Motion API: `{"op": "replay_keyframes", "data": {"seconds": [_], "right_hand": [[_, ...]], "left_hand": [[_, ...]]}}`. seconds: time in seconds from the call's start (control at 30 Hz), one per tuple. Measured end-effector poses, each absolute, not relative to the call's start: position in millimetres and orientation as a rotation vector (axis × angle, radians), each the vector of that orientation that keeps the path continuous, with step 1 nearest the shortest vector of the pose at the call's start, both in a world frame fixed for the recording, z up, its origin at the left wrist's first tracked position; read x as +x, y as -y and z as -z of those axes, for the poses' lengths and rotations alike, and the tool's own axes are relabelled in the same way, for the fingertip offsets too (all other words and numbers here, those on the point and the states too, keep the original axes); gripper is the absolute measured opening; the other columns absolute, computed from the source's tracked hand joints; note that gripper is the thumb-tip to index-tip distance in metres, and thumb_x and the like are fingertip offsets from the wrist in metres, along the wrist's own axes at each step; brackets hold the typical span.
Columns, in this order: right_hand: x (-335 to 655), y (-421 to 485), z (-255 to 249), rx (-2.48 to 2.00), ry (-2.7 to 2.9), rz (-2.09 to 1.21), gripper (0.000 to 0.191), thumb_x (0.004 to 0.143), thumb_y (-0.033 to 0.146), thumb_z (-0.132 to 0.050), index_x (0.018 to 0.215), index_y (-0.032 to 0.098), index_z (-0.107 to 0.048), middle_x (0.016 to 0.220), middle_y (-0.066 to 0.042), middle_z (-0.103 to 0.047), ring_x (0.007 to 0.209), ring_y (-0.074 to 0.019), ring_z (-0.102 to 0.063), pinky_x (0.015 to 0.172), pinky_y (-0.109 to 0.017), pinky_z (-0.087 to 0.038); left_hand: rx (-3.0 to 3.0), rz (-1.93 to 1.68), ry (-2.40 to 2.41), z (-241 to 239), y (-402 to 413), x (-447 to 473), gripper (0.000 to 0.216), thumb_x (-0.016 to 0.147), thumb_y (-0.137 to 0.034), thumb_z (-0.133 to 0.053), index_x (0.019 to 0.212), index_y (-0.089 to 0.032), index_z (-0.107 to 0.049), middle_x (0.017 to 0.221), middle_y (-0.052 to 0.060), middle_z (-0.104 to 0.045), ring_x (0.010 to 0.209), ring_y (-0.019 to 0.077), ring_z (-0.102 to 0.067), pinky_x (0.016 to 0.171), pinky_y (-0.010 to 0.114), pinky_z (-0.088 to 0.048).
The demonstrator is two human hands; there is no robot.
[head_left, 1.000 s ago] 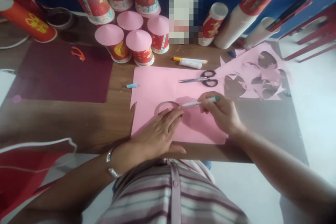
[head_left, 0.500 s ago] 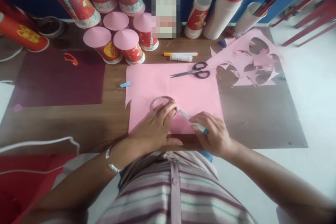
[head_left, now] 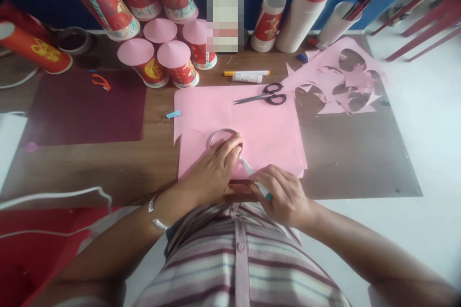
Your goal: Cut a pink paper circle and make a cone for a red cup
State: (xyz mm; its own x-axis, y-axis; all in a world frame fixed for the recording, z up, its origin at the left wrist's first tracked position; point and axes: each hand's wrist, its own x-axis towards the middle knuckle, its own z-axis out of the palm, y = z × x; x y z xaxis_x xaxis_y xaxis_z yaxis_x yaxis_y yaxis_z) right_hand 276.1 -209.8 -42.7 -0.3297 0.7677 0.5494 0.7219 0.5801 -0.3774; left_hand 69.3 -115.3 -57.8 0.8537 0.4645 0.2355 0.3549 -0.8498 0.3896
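Observation:
My left hand (head_left: 212,172) lies with fingers pressed flat on a round ring (head_left: 219,133) that rests on a pink paper sheet (head_left: 262,129). Beside it, my right hand (head_left: 284,196) is closed round a white pen with a teal cap (head_left: 255,178). The pen's tip touches the paper at the ring's near right edge. Black-handled scissors (head_left: 264,98) lie on the far part of the same sheet.
Pink-capped red cups (head_left: 176,64) and tall red cup stacks (head_left: 108,5) stand at the back. A yellow marker (head_left: 247,73) and a glue stick (head_left: 247,78) lie behind the sheet. Cut-out pink scrap (head_left: 338,81) lies right, a maroon sheet (head_left: 82,110) left.
My right hand has swung the pen round the ring, from its far right side toward me to the near right edge. The left hand has stayed pressed on the ring.

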Motion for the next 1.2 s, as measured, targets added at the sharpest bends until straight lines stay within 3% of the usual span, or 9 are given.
{"op": "replay_keyframes", "data": {"seconds": [0.27,0.5,0.77,0.97,1.2], "right_hand": [[282,210,29,-1.168,1.877,-0.352,0.029,0.096,0.006,-0.057,0.119,0.022,-0.061,0.088,-0.006,-0.075,0.072,-0.0198,-0.071,0.059,-0.032,-0.058],[305,211,9,-1.174,1.811,-0.275,0.035,0.09,0.002,-0.059,0.117,0.024,-0.064,0.081,-0.004,-0.07,0.065,-0.0202,-0.069,0.051,-0.033,-0.054],[307,206,8,-1.146,1.903,-0.276,0.033,0.092,0.002,-0.059,0.118,0.023,-0.064,0.08,-0.005,-0.07,0.066,-0.0202,-0.069,0.052,-0.033,-0.056],[310,206,12,-1.112,1.884,-0.296,0.028,0.093,0.004,-0.06,0.115,0.021,-0.066,0.081,-0.005,-0.072,0.068,-0.0196,-0.07,0.055,-0.032,-0.057],[321,169,5,-1.163,1.343,-0.79,0.009,0.102,0.029,-0.07,0.102,0.022,-0.075,0.069,0.001,-0.069,0.055,-0.0142,-0.066,0.046,-0.026,-0.051]], "left_hand": [[2.686,-0.475,-0.599,62,115,67,0.087,0.097,-0.061,-0.064,0.156,-0.005,-0.031,0.157,0.033,-0.047,0.151,0.0432,-0.047,0.119,0.061,-0.05],[2.677,-0.458,-0.598,59,113,64,0.089,0.097,-0.065,-0.062,0.155,-0.003,-0.034,0.156,0.032,-0.048,0.153,0.0434,-0.045,0.123,0.06,-0.048],[2.676,-0.442,-0.598,55,112,64,0.088,0.097,-0.066,-0.06,0.154,-0.003,-0.037,0.155,0.03,-0.051,0.152,0.0433,-0.045,0.126,0.063,-0.044],[2.622,-0.458,-0.628,54,114,63,0.07,0.105,-0.05,-0.055,0.157,-0.007,-0.037,0.155,0.026,-0.052,0.152,0.0396,-0.046,0.125,0.063,-0.044],[2.537,-0.581,-0.576,44,113,63,0.073,0.101,-0.049,-0.064,0.157,-0.013,-0.037,0.152,0.025,-0.055,0.148,0.0386,-0.051,0.123,0.063,-0.048]]}}
